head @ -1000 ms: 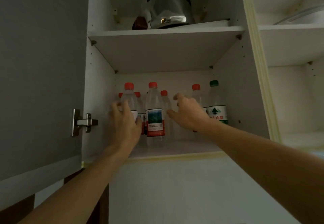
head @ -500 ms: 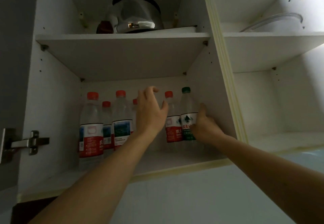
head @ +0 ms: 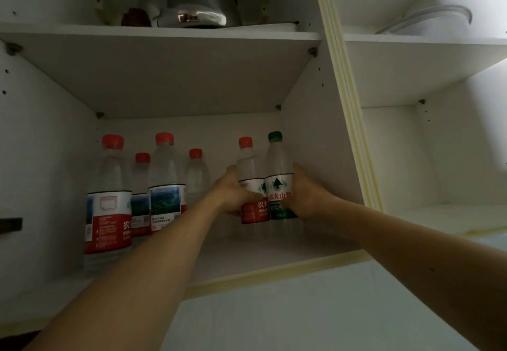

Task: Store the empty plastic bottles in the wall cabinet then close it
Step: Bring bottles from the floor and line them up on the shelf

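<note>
the empty plastic bottles stand upright on the lower shelf (head: 247, 257) of the open wall cabinet (head: 323, 120), in the middle of the frame. at centre right, a red-capped bottle (head: 251, 169) and a green-capped bottle (head: 278, 166) stand touching side by side, close to the cabinet's right inner wall. the left hand (head: 233, 192) curls round the red-capped bottle from its left, thumb across the label. the right hand (head: 307, 197) wraps the green-capped bottle from its right, fingers at the label. both forearms reach up from the lower edge of the frame. at centre left, four more red-capped bottles (head: 164, 175) stand in a group, two taller in front, two behind, well apart from the held pair. on the upper shelf (head: 164, 34), top centre, sits a shiny metal kettle (head: 194, 2). at upper right, a neighbouring compartment holds a pale container (head: 436, 21).
</note>
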The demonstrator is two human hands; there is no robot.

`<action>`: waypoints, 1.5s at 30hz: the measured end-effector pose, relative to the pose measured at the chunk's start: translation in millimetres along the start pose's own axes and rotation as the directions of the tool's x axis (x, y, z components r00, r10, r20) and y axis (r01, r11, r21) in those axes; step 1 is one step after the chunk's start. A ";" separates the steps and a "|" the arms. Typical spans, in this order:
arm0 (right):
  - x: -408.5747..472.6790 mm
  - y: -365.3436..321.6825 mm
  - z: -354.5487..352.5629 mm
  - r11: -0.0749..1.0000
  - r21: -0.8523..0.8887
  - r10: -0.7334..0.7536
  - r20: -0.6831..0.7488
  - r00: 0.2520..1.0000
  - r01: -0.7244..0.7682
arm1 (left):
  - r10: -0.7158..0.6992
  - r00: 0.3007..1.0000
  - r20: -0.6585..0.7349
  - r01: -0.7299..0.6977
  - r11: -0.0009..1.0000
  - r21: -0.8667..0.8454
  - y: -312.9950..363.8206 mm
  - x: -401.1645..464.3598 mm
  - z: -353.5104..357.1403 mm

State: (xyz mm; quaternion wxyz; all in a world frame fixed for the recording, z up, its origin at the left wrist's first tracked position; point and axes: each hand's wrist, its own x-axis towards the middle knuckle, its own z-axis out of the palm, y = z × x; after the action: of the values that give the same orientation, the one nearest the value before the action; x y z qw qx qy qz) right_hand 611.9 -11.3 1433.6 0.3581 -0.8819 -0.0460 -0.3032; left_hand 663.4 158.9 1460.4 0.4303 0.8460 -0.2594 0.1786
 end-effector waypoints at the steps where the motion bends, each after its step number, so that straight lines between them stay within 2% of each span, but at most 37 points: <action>1: 4.4 0.3 1.2 1.000 0.006 0.006 0.013 1.000 -0.006 | 0.002 1.000 0.000 -0.002 1.000 0.006 -1.8 0.9 -2.6; 6: 23.2 -12.2 18.0 0.996 -0.051 0.075 0.100 0.992 -0.070 | 0.037 0.993 -0.116 -0.016 0.984 0.177 -17.3 6.6 -2.7; 11: 37.9 -28.4 19.5 0.984 -0.117 0.155 0.211 0.965 -0.132 | 0.061 0.976 -0.208 -0.012 0.973 0.229 -35.1 7.6 -5.7; 16: 49.1 -30.7 15.2 0.982 -0.068 0.188 0.283 0.941 -0.176 | 0.097 0.981 -0.165 -0.038 0.944 0.326 -38.5 5.1 -7.7; 20: 55.9 -25.1 22.4 0.983 -0.047 0.185 0.283 0.941 -0.179 | 0.136 0.982 -0.129 -0.071 0.906 0.418 -39.1 4.3 -10.0; 24: 63.8 -17.0 34.3 0.990 -0.024 0.138 0.263 0.955 -0.137 | 0.171 0.971 -0.170 -0.037 0.802 0.597 -43.4 9.6 -14.1; 27: 65.9 -12.9 38.5 0.994 -0.007 0.105 0.268 0.958 -0.107 | 0.186 0.965 -0.186 -0.015 0.745 0.667 -45.8 10.5 -15.2; 33: 65.5 -10.4 38.5 0.997 0.012 0.074 0.283 0.956 -0.080 | 0.193 0.974 -0.122 -0.031 0.640 0.768 -40.6 7.1 -13.9; 38: 68.6 -5.8 38.4 0.991 0.059 0.095 0.301 0.949 -0.118 | 0.257 0.964 -0.066 -0.050 0.420 0.906 -33.5 7.8 -15.2; 40: 70.4 -6.1 38.3 0.989 0.071 0.103 0.310 0.945 -0.131 | 0.240 0.969 -0.053 -0.030 0.329 0.944 -32.0 9.8 -14.9; 45: 72.4 -7.9 40.2 0.988 0.070 0.111 0.314 0.943 -0.139 | 0.225 0.972 -0.074 0.015 0.255 0.967 -35.6 20.2 -18.1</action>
State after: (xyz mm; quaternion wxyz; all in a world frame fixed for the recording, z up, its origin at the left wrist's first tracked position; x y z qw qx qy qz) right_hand 688.5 11.2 1457.0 0.4048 -0.9023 -0.0592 -0.1359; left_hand 699.3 185.7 1458.6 -0.1614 0.8910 -0.1096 0.4100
